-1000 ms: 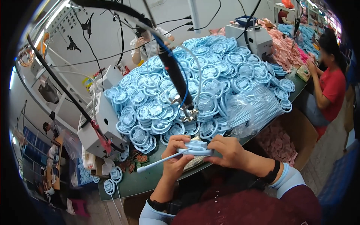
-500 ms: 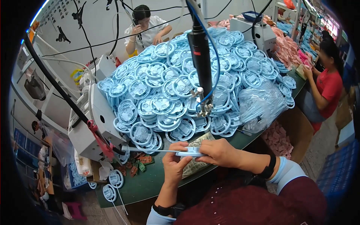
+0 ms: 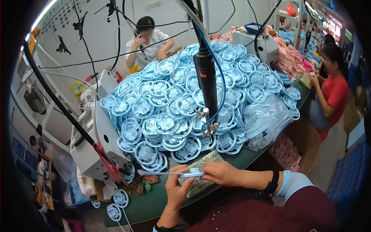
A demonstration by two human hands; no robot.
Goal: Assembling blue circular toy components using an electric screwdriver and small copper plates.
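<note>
Both my hands hold a light-blue round plastic disc (image 3: 192, 173) edge-on above the near edge of the green table. A thin pale rod (image 3: 160, 173) runs from it to the left. The fingers and thumb of my left hand (image 3: 177, 189) are closed on the disc's left side. My right hand (image 3: 221, 172) pinches its right side. Beneath them lies a yellowish patterned pad (image 3: 197, 188), partly hidden by the hands. Beyond the hands hangs a black power screwdriver (image 3: 206, 73) with a metal fitting at its lower end.
A large heap of light-blue discs (image 3: 166, 125) covers the table (image 3: 154, 208). A clear plastic bag of rods (image 3: 266, 120) lies at its right. Grey machine boxes (image 3: 92, 145) stand left, beside small red and green pieces (image 3: 148, 181). Co-workers sit behind (image 3: 147, 46) and right (image 3: 334, 91).
The whole scene sits lower in the picture, as the view has tilted up a little. Both hands keep their grip on the disc above the pad.
</note>
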